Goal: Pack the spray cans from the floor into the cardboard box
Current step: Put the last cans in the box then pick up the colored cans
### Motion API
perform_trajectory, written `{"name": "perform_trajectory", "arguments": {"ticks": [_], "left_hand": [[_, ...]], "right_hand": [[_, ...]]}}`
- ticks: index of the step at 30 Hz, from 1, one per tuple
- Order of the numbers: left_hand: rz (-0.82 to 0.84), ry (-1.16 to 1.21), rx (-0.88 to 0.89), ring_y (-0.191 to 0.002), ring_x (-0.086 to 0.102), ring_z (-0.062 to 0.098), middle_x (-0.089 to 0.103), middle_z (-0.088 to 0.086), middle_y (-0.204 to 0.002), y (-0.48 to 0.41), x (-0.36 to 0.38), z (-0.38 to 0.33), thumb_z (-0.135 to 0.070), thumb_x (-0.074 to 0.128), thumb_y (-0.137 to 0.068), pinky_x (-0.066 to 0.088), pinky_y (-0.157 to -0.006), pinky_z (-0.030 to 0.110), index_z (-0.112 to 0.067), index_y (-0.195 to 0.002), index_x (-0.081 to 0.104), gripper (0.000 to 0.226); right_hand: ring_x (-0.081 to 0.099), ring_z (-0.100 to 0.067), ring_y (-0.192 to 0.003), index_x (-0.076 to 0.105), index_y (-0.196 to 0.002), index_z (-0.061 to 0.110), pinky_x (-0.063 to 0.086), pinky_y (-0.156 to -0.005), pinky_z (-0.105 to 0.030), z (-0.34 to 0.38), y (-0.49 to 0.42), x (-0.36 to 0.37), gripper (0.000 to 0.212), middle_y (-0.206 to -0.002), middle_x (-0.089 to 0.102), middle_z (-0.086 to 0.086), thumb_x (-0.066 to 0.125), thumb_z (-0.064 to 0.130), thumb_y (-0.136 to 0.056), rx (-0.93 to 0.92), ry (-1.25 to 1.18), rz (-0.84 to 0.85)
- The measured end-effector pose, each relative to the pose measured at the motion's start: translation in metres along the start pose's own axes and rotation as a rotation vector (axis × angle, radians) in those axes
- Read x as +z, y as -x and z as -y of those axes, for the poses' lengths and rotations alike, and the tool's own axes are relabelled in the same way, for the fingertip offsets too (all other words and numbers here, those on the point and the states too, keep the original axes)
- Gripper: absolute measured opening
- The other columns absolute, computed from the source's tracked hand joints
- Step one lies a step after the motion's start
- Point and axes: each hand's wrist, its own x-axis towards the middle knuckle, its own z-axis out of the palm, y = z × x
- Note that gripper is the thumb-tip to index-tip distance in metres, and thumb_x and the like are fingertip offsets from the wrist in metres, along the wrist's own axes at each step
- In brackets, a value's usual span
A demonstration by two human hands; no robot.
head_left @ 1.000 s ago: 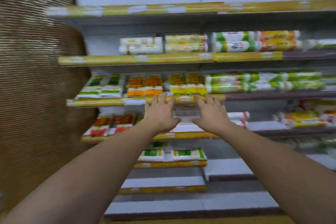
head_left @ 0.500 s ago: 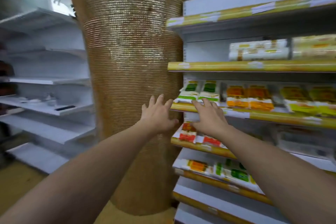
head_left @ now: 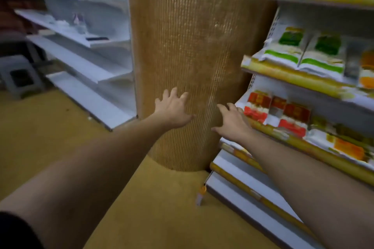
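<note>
Both my arms stretch forward in front of a round gold column. My left hand is open with fingers spread and holds nothing. My right hand is also open and empty, just left of the stocked shelves. One small can-like object with an orange cap stands on the yellow floor beside the bottom shelf's corner; blur hides its details. No cardboard box is in view.
The gold mesh-covered column stands straight ahead. Yellow-edged shelves with packaged goods run along the right. White, mostly bare shelves are on the left, with a grey stool at far left. Yellow floor spreads below.
My view has swung left and downward, from the stocked shelves to the column and the floor. Both hands stay outstretched, open and empty, and have spread slightly apart.
</note>
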Motion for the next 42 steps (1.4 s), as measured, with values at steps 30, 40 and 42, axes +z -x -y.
{"name": "perform_trajectory", "arguments": {"ticks": [30, 40, 42], "left_hand": [[0.591, 0.252, -0.354, -0.150, 0.015, 0.042, 0.010, 0.016, -0.167, -0.110, 0.733, 0.095, -0.056, 0.067, -0.089, 0.037, -0.111, 0.062, -0.033, -0.159, 0.020, 0.087], [0.635, 0.285, -0.338, -0.149, 0.018, 0.043, 0.012, 0.018, -0.166, -0.085, 0.749, 0.083, -0.045, 0.070, -0.091, 0.039, -0.110, 0.060, -0.027, -0.159, 0.021, 0.086], [0.637, 0.282, -0.337, -0.146, 0.022, 0.044, 0.015, 0.019, -0.165, -0.087, 0.734, 0.080, -0.036, 0.067, -0.092, 0.040, -0.109, 0.059, -0.023, -0.159, 0.023, 0.081]], "right_hand": [[0.037, -0.043, -0.135, 0.026, -0.155, 0.026, 0.040, -0.109, -0.051, -0.174, -0.200, 0.738, 0.088, -0.153, 0.027, -0.022, 0.068, 0.056, -0.084, 0.071, -0.089, 0.837], [0.058, -0.035, -0.118, 0.060, -0.135, 0.020, 0.052, -0.097, -0.042, -0.170, -0.175, 0.759, 0.053, -0.128, 0.059, -0.016, 0.076, 0.031, -0.086, 0.172, -0.248, 0.702], [0.059, -0.032, -0.117, 0.061, -0.136, 0.021, 0.052, -0.096, -0.039, -0.167, -0.172, 0.737, 0.058, -0.126, 0.061, -0.013, 0.078, 0.036, -0.083, 0.167, -0.275, 0.685]]}}
